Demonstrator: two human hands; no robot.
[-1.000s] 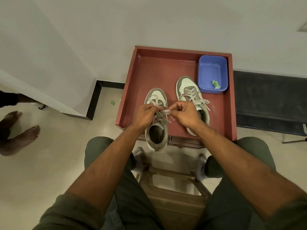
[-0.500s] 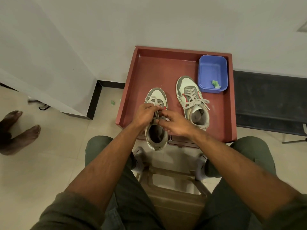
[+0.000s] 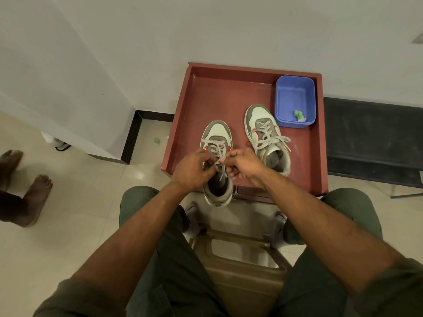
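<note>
hands: left hand (image 3: 194,169) and right hand (image 3: 243,163) were pinched on the laces (image 3: 217,148)
done: near shoe (image 3: 217,156) was laced
left: knot judged unfinished; far shoe (image 3: 266,138) untied

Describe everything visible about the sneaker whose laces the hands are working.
The sneaker is a low, worn-looking shoe with a white toe panel, grey suede-like trim, red accents beside the eyelets and pale flat laces. It stands upright on the red-brown tray table, toe towards the wall, heel jutting over the near edge. Its mouth is open and dark inside. The left hand and right hand pinch the laces above the tongue.
</note>
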